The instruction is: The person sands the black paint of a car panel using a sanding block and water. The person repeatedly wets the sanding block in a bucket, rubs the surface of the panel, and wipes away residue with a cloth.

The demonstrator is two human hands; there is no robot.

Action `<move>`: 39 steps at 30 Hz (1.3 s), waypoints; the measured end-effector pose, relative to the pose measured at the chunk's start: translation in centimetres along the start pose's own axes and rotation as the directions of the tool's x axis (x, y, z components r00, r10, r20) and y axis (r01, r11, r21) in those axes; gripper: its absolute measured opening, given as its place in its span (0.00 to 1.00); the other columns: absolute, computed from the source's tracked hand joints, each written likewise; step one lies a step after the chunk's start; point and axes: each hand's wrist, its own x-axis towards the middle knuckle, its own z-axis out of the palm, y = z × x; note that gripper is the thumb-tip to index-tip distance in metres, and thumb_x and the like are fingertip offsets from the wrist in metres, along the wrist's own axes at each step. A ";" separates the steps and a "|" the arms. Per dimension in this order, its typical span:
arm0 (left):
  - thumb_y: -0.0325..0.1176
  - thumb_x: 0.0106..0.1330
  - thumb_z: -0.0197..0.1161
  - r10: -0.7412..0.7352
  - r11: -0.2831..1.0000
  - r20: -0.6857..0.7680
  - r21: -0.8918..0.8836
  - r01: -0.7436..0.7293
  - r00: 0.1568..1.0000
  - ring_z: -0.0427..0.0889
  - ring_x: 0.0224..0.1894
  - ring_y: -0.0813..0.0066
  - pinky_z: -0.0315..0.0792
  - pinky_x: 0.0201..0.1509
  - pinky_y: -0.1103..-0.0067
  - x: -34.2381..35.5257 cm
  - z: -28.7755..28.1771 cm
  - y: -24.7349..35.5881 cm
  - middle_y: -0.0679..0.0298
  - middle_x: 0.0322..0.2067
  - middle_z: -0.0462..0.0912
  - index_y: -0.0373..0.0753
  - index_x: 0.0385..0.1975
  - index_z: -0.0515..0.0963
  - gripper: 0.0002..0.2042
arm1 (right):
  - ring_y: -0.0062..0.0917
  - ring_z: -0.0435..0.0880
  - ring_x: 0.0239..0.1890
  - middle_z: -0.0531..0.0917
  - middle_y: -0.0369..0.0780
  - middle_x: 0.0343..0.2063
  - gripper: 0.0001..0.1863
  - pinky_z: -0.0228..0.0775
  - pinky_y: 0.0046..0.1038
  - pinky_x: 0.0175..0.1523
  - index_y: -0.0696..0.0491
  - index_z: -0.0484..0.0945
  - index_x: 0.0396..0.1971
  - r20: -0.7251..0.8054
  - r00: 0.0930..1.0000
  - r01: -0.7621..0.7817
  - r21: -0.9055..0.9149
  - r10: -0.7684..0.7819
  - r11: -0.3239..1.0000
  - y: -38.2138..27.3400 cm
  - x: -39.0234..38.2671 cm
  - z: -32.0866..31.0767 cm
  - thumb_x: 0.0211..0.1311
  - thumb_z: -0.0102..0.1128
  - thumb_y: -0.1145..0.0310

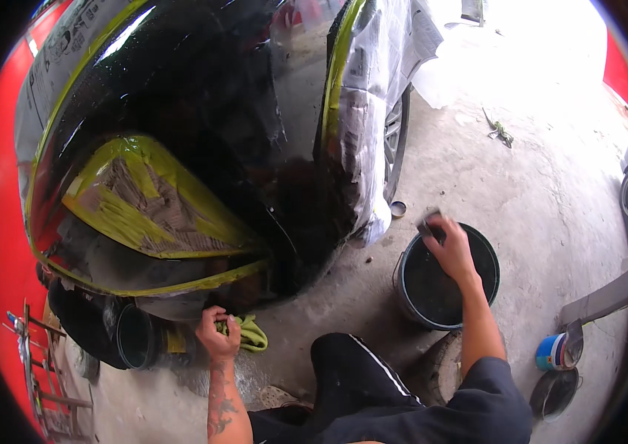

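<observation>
My left hand (218, 334) is closed on a yellow-green cloth (253, 334), just below the lower edge of a car's glossy black body panel (203, 81). Part of the cloth hangs out to the right of the fingers. My right hand (450, 244) is above the far part of a dark bucket (497, 277), which seems to hold dark liquid. Its fingers grip a small dark grey piece (429, 220), perhaps a sanding pad; motion blurs it. Yellow tape and paper cover the car's headlight (159, 203), and water drops show on the black surface.
Masking paper and plastic (362, 148) wrap the panel edge beside the wheel (397, 140). A small round tin (398, 209) sits on the concrete floor. Another dark bucket (136, 339) stands at lower left, near a metal rack (40, 370). A blue-and-white can (551, 353) and a pail (554, 394) stand at right.
</observation>
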 end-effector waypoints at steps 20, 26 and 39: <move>0.32 0.58 0.66 -0.031 1.000 0.013 0.000 0.031 0.999 0.83 0.25 0.61 0.76 0.34 0.70 -0.1 0.0 0.0 0.57 0.22 0.81 0.34 0.38 0.78 0.11 | 0.46 0.82 0.45 0.81 0.47 0.43 0.17 0.76 0.44 0.47 0.53 0.81 0.47 -0.685 0.633 0.552 0.071 -0.361 0.831 -31.9 20.4 -1.5 0.59 0.69 0.66; 0.37 0.62 0.65 -0.048 0.999 0.041 0.016 0.048 0.998 0.83 0.28 0.66 0.76 0.37 0.71 -0.4 -0.1 -0.6 0.58 0.25 0.81 0.34 0.40 0.77 0.13 | 0.45 0.82 0.47 0.81 0.46 0.43 0.17 0.76 0.45 0.48 0.54 0.81 0.47 -0.549 0.753 0.519 0.157 -0.363 0.840 -31.3 17.0 0.2 0.59 0.70 0.65; 0.35 0.62 0.65 -0.029 1.000 0.021 0.004 0.029 0.999 0.83 0.28 0.64 0.76 0.38 0.70 -0.4 0.0 -0.4 0.58 0.25 0.81 0.34 0.41 0.78 0.13 | 0.46 0.82 0.50 0.82 0.48 0.46 0.17 0.74 0.46 0.52 0.54 0.81 0.48 -0.594 0.674 0.628 0.147 -0.439 0.765 -31.7 16.3 0.8 0.61 0.68 0.63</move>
